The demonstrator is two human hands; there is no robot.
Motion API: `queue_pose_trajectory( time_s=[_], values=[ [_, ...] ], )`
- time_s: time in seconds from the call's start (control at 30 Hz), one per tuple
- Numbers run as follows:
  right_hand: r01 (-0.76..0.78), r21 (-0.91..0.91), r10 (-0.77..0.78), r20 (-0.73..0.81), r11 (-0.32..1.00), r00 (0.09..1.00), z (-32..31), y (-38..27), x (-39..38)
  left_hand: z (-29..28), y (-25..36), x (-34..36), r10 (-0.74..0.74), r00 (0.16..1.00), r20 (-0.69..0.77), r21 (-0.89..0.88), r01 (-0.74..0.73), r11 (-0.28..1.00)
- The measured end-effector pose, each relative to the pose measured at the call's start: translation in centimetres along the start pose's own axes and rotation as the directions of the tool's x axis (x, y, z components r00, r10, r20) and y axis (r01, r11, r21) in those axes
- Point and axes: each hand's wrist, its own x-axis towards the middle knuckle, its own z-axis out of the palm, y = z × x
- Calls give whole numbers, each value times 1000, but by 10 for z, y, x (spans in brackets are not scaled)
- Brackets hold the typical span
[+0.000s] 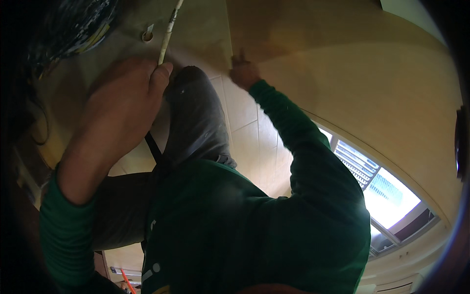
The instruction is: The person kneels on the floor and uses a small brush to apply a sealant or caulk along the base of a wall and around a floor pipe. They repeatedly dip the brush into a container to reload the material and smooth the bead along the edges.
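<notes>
My left hand [122,108] is closed around a thin, pale, paint-spotted stick [169,34] that rises out of the top edge of the view. Near the wooden panel [342,49], my right hand [245,71] has one or two fingers extended upward; whether they touch the surface I cannot tell. Above my left hand, a small round container [147,36] has a pale strip standing in it. My bent knee in grey trousers [196,112] lies between my hands.
A dark, paint-splattered container [73,29] is at the top left, with a dark cable [46,127] below it. Pale floor tiles [245,132] show beside my knee. A bright window [391,196] is at the right. An orange rod [126,277] shows at the lower edge.
</notes>
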Motion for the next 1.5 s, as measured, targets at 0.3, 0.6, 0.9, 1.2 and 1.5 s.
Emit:
queue_pose_trajectory(
  time_s=[0.3,0.6,0.9,1.2,1.5],
  values=[
    [-171,-97,173,11,981,985,75,56,50,-6,2,6,-37,992,118,61,30,998],
    [-158,-97,150,-81,983,985,52,45,26,-9,5,6,2,989,150,91,-16,996],
    [-238,-123,255,143,963,956,27,38,37,-2,4,-8,186,982,-20,47,-184,982],
    [-183,-103,205,269,978,941,21,32,29,2,-7,-22,465,870,-164,174,-438,882],
    [-270,-118,286,155,956,946,35,47,33,-1,-8,-23,386,922,-34,219,-370,903]
  ],
)
